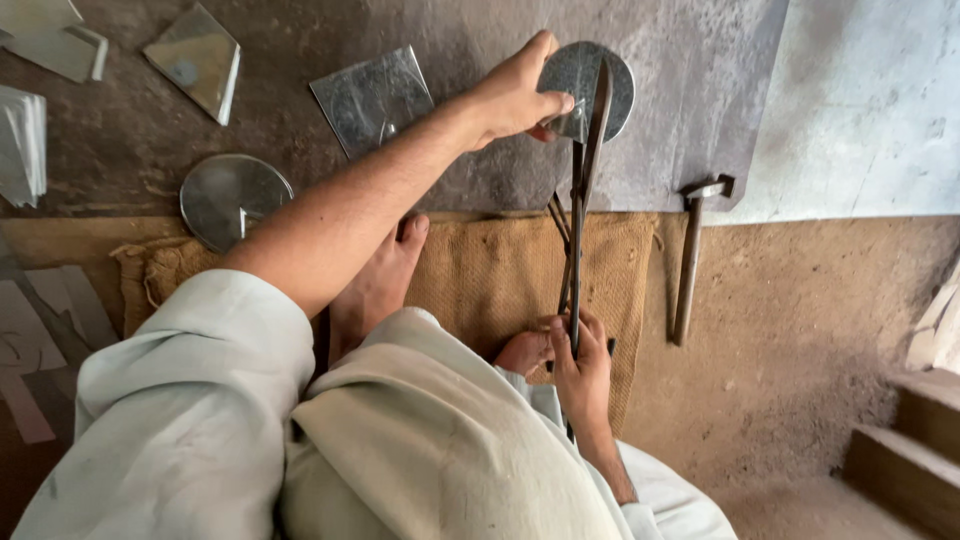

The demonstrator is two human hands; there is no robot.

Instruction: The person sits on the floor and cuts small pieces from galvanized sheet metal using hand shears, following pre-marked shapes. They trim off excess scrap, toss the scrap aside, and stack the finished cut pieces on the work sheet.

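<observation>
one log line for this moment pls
left hand: holds metal disc in shears | right hand: grips shear handles | hammer: on floor, untouched | second disc: lies left

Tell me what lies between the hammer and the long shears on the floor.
In the head view, only bare burlap sacking and dirt floor lie between the hammer and the shears.

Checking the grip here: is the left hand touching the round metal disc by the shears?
Touching. The head view shows the left hand pinching the edge of the round metal disc, thumb over it, beside the shears.
</observation>
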